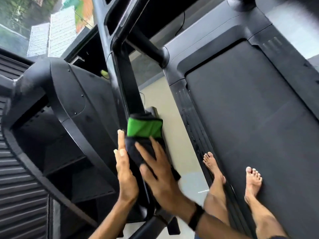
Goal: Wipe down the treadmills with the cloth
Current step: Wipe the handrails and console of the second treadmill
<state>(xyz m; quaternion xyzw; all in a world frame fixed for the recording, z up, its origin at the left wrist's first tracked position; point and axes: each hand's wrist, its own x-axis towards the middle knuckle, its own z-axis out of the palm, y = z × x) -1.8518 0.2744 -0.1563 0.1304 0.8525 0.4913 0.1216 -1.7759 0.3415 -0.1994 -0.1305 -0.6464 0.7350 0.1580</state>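
Observation:
A black and green cloth (144,129) is wrapped around the black upright bar (123,78) of the treadmill, left of the running belt (241,104). My right hand (158,171) lies over the cloth's black part with fingers spread, pressing it against the bar. My left hand (123,163) lies flat along the bar's left side with straight fingers, touching the edge of the cloth. A black band sits on my right wrist.
My bare feet (252,180) stand on the belt and its left side rail (195,128). A second black machine (65,94) with steps stands at the left. A beige floor strip (174,121) runs between them. Windows fill the top left.

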